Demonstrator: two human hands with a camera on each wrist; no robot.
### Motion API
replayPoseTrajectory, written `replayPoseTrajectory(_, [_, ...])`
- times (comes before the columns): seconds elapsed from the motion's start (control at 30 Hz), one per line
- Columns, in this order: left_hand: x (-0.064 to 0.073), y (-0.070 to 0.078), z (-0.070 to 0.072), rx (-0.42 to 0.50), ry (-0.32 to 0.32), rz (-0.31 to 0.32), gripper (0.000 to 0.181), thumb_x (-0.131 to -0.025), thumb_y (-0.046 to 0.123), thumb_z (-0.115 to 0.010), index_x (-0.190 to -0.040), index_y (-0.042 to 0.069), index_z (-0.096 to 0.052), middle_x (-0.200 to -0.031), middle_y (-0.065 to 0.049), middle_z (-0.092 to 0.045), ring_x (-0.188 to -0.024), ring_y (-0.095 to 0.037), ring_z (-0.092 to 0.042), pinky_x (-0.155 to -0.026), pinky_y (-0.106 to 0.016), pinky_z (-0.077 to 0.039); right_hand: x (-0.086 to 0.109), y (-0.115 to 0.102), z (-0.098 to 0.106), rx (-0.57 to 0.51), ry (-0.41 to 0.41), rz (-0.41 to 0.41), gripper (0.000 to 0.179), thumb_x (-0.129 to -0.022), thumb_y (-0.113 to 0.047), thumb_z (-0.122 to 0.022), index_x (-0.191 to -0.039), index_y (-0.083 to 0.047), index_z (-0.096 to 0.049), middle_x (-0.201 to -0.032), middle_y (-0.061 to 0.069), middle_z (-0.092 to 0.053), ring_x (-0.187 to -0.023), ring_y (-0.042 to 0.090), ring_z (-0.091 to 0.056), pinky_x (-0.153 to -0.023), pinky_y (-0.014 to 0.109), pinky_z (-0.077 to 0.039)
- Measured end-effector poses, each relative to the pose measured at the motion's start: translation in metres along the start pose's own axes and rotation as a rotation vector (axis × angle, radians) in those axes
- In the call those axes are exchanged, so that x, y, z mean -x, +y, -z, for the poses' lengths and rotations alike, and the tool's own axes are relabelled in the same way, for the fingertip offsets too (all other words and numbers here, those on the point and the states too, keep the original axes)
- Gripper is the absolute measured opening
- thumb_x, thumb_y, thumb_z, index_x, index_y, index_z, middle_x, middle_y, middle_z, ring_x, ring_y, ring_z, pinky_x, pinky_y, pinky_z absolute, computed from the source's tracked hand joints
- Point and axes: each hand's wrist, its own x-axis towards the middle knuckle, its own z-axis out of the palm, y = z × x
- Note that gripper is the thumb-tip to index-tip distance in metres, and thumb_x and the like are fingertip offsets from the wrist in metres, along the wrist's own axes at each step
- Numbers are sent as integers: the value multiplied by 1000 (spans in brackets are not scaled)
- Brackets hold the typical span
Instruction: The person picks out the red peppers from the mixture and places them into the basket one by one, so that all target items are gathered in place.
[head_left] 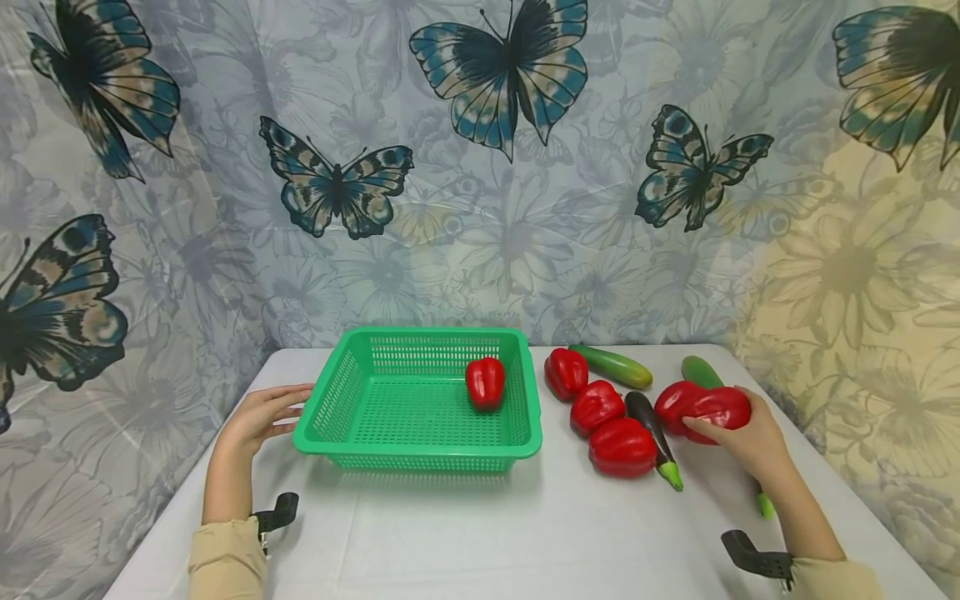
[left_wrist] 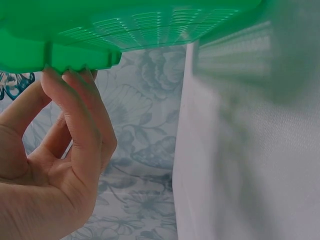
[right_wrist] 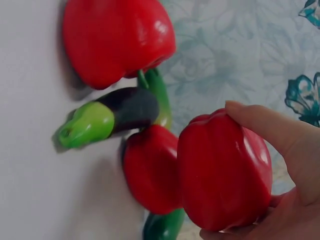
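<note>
My right hand [head_left: 759,435] grips a red bell pepper [head_left: 720,412], thumb on one side and fingers on the other. In the right wrist view this held pepper [right_wrist: 222,172] overlaps another red bell pepper [right_wrist: 152,167] behind it. On the left, my left hand [head_left: 258,417] touches the rim of a green plastic basket [head_left: 420,450] with its fingertips. The left wrist view has those fingers [left_wrist: 75,115] extended up against the underside of the basket's rim [left_wrist: 75,57]. Inside the basket, toward its right side, lies one red bell pepper [head_left: 485,383].
Right of the basket lie several more red bell peppers [head_left: 622,447], a dark eggplant [head_left: 651,425] with a green cap and a cucumber [head_left: 615,367]. Behind the held pepper is another green vegetable [head_left: 701,372]; a green tip [head_left: 765,505] shows beside the right forearm. Butterfly-patterned cloth [head_left: 517,267] backs the white table [head_left: 450,533].
</note>
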Motion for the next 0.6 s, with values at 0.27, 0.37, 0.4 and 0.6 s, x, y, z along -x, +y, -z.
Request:
replayPoseTrajectory(0.27, [0, -2, 0, 8, 3, 8, 74, -72, 55, -80, -132, 16, -62, -111, 12, -67, -95, -11, -70, -80, -33, -59, -5, -17, -7, -20, -32, -4, 102, -90, -40, -67, -150, 12, -2, -145, 40, -21, -127, 57, -27, -89, 65, -50])
replayPoseTrajectory(0.37, [-1, -2, 0, -7, 1, 3, 75, -73, 57, -79, -133, 17, -62, -114, 10, -65, -96, -11, -70, -80, -33, -59, -7, -22, -11, -28, -44, 2, 103, -90, -40, -67, -151, 11, -1, -146, 39, -21, -128, 57, -27, -91, 65, -49])
replayPoseTrajectory(0.4, [-1, -2, 0, -13, 0, -1, 75, -73, 57, -79, -133, 17, -61, -115, 10, -65, -97, -11, -69, -80, -33, -59, -7, -24, -12, -31, -46, 2, 103, -90, -39, -67, -151, 11, -1, -146, 39, -20, -128, 57, -27, -92, 65, -48])
replayPoseTrajectory(0.6, [-2, -2, 1, -17, 0, -15, 74, -73, 56, -79, -132, 16, -62, -115, 7, -65, -96, -12, -70, -80, -33, -59, -9, -33, -20, -29, -63, 4, 105, -90, -39, -67, -151, 10, 2, -147, 40, -19, -130, 58, -25, -97, 67, -44])
